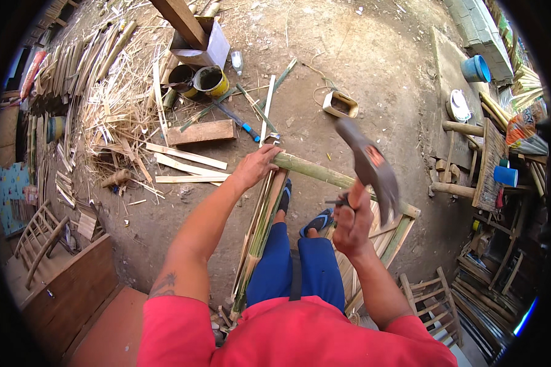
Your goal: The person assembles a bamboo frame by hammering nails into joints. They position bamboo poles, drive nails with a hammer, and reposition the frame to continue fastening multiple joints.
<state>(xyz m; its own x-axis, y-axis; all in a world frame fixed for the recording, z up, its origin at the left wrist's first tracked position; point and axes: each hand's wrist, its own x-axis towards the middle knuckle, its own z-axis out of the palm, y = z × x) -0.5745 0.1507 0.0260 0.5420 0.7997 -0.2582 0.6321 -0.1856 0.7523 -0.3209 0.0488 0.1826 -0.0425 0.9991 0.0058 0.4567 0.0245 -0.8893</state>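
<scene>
My left hand [255,166] grips the top corner of a bamboo frame [324,173], where a green bamboo pole meets a bundle of split slats [260,232] running down toward me. My right hand [351,221] is raised above the frame, shut on the handle of a hammer [370,166] whose dark head is blurred and tilted up to the left. My legs in blue trousers and my sandalled feet [317,221] show inside the frame, over the dirt ground.
Cut bamboo strips and shavings [113,107] litter the ground at left. Wooden planks [201,132], two tins [209,79], a cardboard box [207,44] and a small square container [340,104] lie ahead. Blue buckets [475,68], a wooden chair frame [438,300] and stacked bamboo stand right.
</scene>
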